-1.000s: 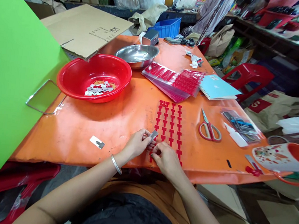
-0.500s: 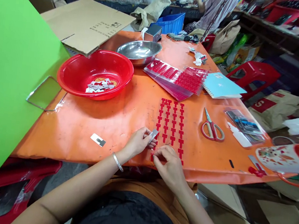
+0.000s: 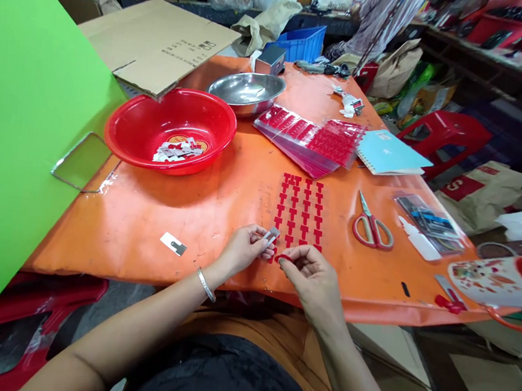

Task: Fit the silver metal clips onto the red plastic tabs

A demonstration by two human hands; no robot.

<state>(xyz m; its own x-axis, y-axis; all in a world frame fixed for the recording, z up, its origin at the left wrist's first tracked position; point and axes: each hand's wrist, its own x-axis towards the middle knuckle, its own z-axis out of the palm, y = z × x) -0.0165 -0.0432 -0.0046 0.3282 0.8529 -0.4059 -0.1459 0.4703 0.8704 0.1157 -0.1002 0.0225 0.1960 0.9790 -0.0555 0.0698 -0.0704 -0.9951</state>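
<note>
Red and silver sit close together between the two hands. The left hand (image 3: 242, 249), a metal bangle (image 3: 205, 285) at its wrist, is closed in a pinch on a small silver tag (image 3: 272, 236), holding it just beyond the knuckles. The right hand (image 3: 313, 283) is curled, its fingertips (image 3: 289, 262) pressed together on a small red piece (image 3: 281, 258). That piece sits just beside the tag; the pictures do not show them touching.

Straight ahead of the fingers, rows of red T-shaped pieces (image 3: 300, 211) lie on an orange table cover (image 3: 122, 230). Left of the left fingers, a loose silver tag (image 3: 173, 243) lies flat. Farther ahead of those fingers is a red basin (image 3: 122, 137) with a heap of silver tags (image 3: 177, 151) in it, and beyond that a steel bowl (image 3: 246, 92). Ahead of the right fingers are clear sleeves of red pieces (image 3: 308, 139), and farther right, scissors (image 3: 372, 230) and a white glue bottle (image 3: 419, 240).

Both pieces look small and thin, so a pinch at their edges would probably work best, leaving their faces in view. A light, even grip should keep the red piece from bending, and keeping both hands low and close together should steady them.
</note>
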